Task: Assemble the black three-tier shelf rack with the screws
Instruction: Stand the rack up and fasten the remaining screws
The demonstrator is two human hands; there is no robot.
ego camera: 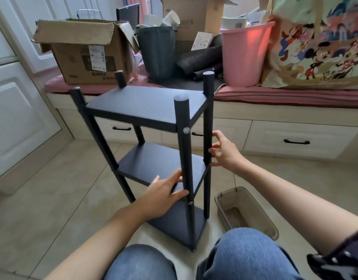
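Observation:
The black three-tier shelf rack (145, 104) stands upright on the tiled floor in front of my knees, with four round posts and three boards. A silver screw head (186, 130) shows on the near post just below the top board, and a smaller screw (190, 203) sits lower on the same post. My left hand (164, 196) has its fingers around the near post at the middle shelf. My right hand (224, 151) is beside the far right post, fingers spread and touching it loosely.
A clear grey plastic bin (244, 211) sits on the floor right of the rack. Behind is a bench with drawers (295, 138), carrying a cardboard box (87, 51), a dark bucket (156, 53), a pink bucket (244, 55) and a cartoon-print bag (323, 47). White cabinet doors (16, 110) stand at left.

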